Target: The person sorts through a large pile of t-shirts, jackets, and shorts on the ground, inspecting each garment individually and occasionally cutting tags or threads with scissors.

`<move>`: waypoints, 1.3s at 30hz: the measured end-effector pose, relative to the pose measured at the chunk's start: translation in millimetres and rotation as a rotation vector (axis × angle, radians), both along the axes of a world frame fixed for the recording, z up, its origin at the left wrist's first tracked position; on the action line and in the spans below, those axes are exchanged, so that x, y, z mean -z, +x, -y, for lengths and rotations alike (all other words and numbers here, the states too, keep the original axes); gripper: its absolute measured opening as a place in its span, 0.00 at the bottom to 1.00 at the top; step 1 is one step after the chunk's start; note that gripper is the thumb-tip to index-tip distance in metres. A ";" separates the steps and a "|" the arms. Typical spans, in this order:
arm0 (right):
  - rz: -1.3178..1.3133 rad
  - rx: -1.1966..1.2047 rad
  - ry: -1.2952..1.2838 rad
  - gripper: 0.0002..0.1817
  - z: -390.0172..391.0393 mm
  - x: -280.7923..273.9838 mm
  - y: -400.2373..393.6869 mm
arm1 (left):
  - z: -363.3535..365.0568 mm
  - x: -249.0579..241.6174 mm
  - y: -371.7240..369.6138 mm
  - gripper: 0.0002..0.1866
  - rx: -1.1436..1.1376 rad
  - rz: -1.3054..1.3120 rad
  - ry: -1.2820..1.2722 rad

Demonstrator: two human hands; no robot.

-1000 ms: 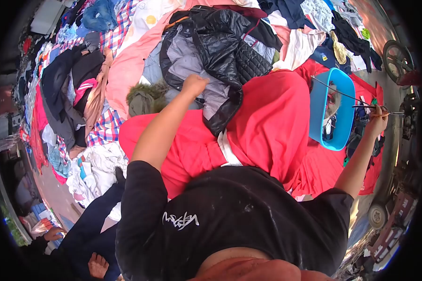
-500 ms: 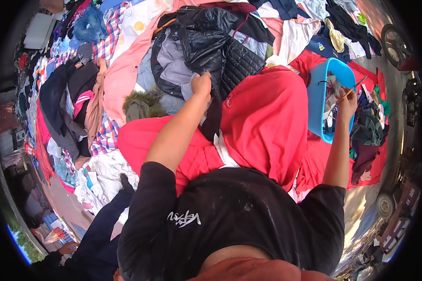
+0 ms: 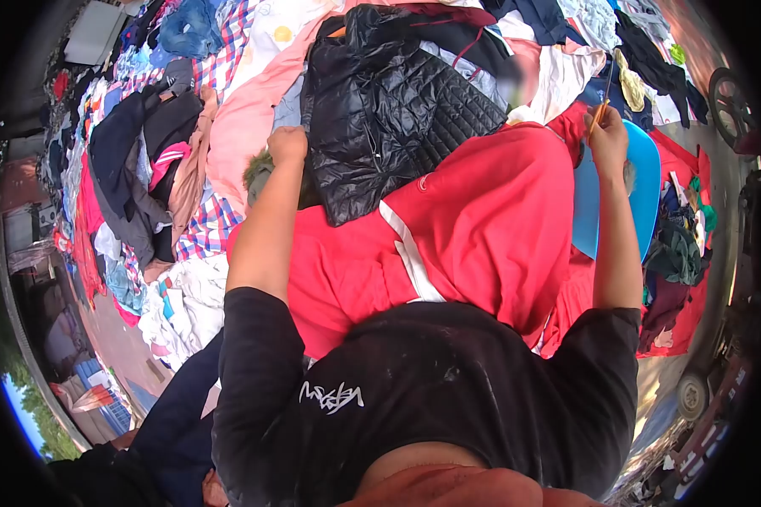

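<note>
A shiny black quilted jacket (image 3: 372, 127) lies spread in front of me, across the clothes and the edge of my red-clad lap. My left hand (image 3: 288, 146) is closed at the jacket's left edge; the fabric inside the fingers is mostly hidden. Out to the right, my right hand (image 3: 606, 142) grips a slim orange-handled tool (image 3: 599, 111) with a thin dark tip pointing up. Behind that forearm stands a light-blue plastic basin (image 3: 643, 198), tilted so its contents are largely hidden. Olive fabric with fur trim (image 3: 259, 173) shows beside my left wrist.
Dark folded garments (image 3: 135, 169) are piled at the left on a checked cloth (image 3: 207, 224). Mixed clothes (image 3: 681, 245) lie right of the basin on red fabric. Another person's dark-clothed leg (image 3: 177, 410) is at lower left. A spoked wheel (image 3: 730, 110) stands at far right.
My left hand has moved left, and the black jacket now lies flatter, covering its grey lining. My right hand has risen with the tool, and the basin has tilted.
</note>
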State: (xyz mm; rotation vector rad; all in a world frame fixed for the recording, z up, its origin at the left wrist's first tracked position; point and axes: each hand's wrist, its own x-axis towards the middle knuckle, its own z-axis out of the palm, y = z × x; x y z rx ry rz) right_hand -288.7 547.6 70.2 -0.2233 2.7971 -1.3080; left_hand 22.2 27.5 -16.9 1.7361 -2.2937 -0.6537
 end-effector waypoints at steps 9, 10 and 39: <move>-0.140 -0.060 0.785 0.19 -121.1 104.4 -41.9 | -55.3 28.7 -20.8 0.08 1.053 0.234 -0.147; -0.095 -0.064 0.819 0.23 -129.2 107.2 -45.2 | -56.8 31.7 -26.8 0.09 1.182 0.305 -0.166; -0.091 0.540 0.762 0.22 -300.2 112.7 -39.1 | -113.8 74.9 -63.1 0.19 0.541 0.424 0.351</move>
